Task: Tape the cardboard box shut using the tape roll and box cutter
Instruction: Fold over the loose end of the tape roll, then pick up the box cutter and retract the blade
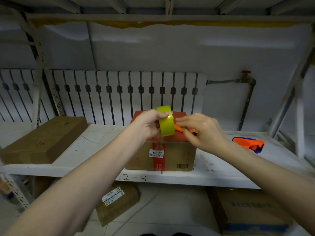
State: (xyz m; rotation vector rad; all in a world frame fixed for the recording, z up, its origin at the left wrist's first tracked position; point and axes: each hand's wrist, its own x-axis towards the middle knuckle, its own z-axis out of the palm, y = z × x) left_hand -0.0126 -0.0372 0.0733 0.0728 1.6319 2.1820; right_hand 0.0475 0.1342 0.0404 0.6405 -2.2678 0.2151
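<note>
A brown cardboard box with a red top and a red stripe down its front sits on a white shelf, near the front edge marked "2-3". Just above the box top, the left hand holds a yellow-green roll of tape upright, fingers curled over its rim. A clear strip of tape seems to run from the roll down onto the box front, though it is faint. The right hand, blurred, has its fingers closed around an orange box cutter, its tip touching the roll. Further right on the shelf lies an orange and blue tape dispenser. A flat brown cardboard box lies at the left.
</note>
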